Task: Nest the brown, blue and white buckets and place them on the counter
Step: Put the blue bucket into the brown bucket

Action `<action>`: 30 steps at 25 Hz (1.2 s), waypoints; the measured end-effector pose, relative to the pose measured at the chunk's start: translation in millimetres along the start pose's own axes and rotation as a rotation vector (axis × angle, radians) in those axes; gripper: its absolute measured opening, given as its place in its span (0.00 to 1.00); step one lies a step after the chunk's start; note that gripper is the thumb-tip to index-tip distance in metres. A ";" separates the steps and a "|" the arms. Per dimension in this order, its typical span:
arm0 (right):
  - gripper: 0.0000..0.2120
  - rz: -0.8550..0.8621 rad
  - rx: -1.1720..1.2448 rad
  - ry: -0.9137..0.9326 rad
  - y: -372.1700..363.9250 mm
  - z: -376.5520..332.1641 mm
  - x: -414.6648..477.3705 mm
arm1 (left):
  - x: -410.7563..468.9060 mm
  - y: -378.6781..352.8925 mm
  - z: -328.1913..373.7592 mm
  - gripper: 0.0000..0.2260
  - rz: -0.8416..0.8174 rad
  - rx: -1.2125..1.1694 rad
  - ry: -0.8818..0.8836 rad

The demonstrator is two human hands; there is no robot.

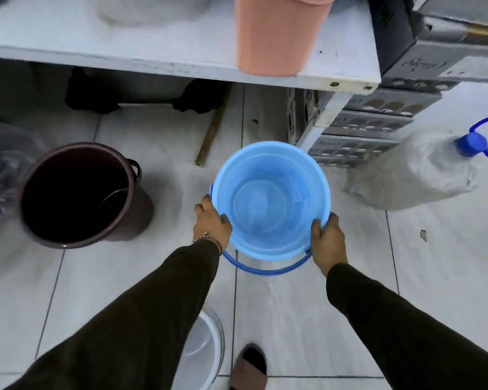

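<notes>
step: early days, nothing nested yet, looks like
blue bucket (271,201): centre frame, smooth glossy plastic, round, tapered, handle hanging down
left hand (212,223): curled shut on the rim's left side
right hand (328,240): clamped on the rim's right side
brown bucket (79,192): left of frame on tiled floor, dark, wide-mouthed, empty
white bucket (209,347): bottom centre, half hidden behind left sleeve
counter (152,49): top of frame, scuffed white
next: probably carry blue left, line up over brown, lower in straight

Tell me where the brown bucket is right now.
In the head view the brown bucket stands upright on the floor at left, below the counter, apart from the blue bucket held by both hands.
</notes>
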State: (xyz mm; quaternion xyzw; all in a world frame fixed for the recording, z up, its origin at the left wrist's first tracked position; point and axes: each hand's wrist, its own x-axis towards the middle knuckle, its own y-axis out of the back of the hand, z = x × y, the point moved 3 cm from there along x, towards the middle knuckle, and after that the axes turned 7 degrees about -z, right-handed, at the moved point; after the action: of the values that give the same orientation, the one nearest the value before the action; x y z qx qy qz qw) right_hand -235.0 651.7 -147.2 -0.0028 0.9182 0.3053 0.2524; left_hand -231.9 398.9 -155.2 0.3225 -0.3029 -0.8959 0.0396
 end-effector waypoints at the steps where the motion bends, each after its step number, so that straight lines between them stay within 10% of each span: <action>1: 0.15 -0.017 0.027 0.026 -3.1 -20.7 -15.2 | -14.1 23.2 -0.4 0.22 0.045 -0.012 -0.044; 16: 0.10 -0.231 -0.026 0.430 -188.7 -303.9 -146.2 | -112.9 346.2 -144.2 0.23 0.456 -0.300 -0.083; 30: 0.20 -0.432 -0.405 -0.132 -360.0 -260.1 -88.8 | 6.4 342.8 -279.9 0.35 -0.117 -0.453 0.433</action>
State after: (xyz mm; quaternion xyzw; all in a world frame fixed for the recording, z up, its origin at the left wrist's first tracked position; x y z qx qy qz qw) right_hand -220.3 199.4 -128.7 -0.2284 0.7985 0.4207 0.3651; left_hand -111.2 -26.4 -134.2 0.5054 -0.0613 -0.8519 0.1224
